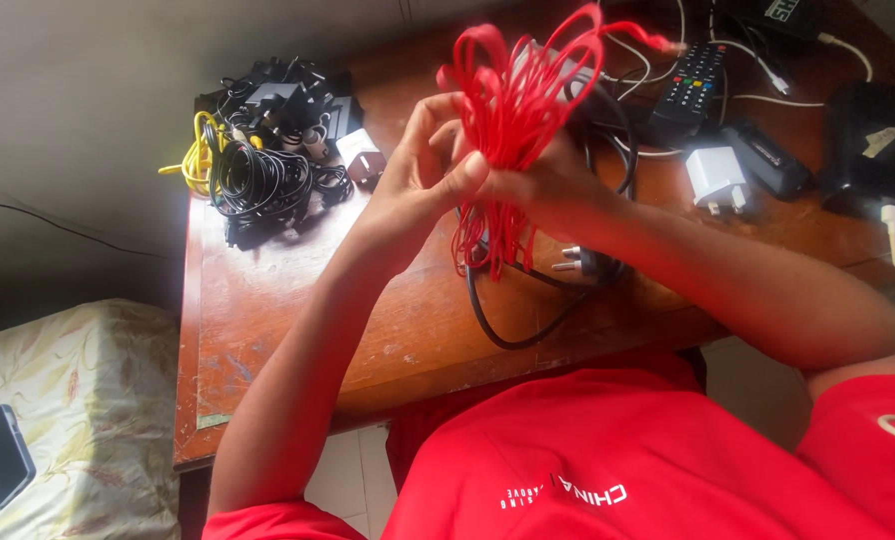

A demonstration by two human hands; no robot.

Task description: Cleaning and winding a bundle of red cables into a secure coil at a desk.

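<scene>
Both hands are up over the middle of the counter (268, 330), busy with a red cable (513, 100). The right hand (553, 185) has its fingers closed tight around the middle of the bunch, so loops stick up above it and loose ends hang down below. The left hand (418, 170) pinches the bunch from the other side with thumb and fingers. It looks like the winding step, making the cable into a neat coil. The hanging ends seem to need tucking in, with a firm hold so the loops stay together. A black cable pile (263, 165) lies at the far left corner, a remote (690, 80) near the far edge, a white plug (718, 178) just beside it.
</scene>
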